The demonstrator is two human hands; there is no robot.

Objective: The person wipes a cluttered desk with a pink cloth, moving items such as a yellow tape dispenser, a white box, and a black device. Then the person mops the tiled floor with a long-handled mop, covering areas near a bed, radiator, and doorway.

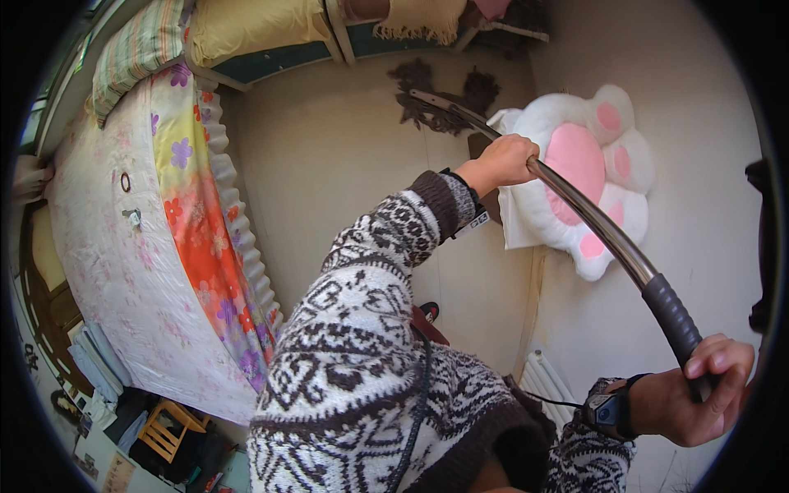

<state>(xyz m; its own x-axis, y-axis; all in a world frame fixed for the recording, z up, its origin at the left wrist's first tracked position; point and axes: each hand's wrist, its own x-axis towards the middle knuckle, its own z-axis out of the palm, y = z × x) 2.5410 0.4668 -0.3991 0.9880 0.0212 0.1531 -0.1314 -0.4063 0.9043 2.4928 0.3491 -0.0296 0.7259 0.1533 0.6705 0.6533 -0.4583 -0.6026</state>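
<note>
My left hand (503, 161) is wrapped around the metal pole of a mop (588, 204), partway along its length. Farther down the same pole, my right hand (717, 390) grips the end of the dark ribbed handle (672, 316). The pole slants away from the lower right toward the upper middle. Its far end reaches a dark shaggy mop head (477, 90) on the pale floor. Behind the pole, a white paw-shaped cushion (538, 131) with pink pads stands near the wall at the right.
At the left is a bed (123, 271) with a floral cover and ruffled edge, holding a small dark ring (126, 181). A white radiator (546, 378) is low on the right. Furniture with cushions (255, 29) lines the far side. A wooden chair (168, 431) sits lower left.
</note>
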